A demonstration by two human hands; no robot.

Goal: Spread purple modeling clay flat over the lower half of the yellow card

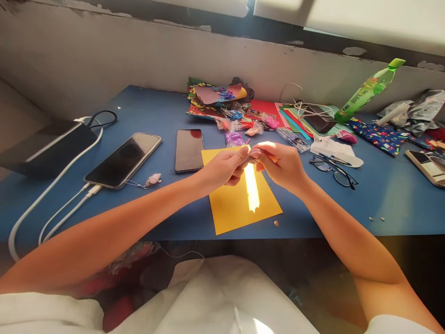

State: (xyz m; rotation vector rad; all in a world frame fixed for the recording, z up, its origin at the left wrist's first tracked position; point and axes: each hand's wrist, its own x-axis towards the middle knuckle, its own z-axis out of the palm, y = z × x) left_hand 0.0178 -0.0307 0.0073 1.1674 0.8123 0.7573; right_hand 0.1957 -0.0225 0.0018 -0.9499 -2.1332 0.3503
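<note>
Above a yellow sheet of paper (232, 208), my two hands meet with their fingertips together. My left hand (224, 168) is closed in a pinch, thumb on top. From the other side my right hand (281, 164) is bent over with its thumb and fingers pressed together. A small thin greyish piece seems to sit between the fingertips; its kind cannot be made out. Just behind the hands lies a purple packet (234, 139). A strip of bright sunlight crosses the paper beneath them.
On the blue table (167, 204), two phones (123, 160) lie to the left, one with white cables. Colourful craft packets (239, 123) are heaped at the back. Glasses (333, 170), a leaning green bottle (370, 90) and a patterned pouch (377, 134) lie to the right.
</note>
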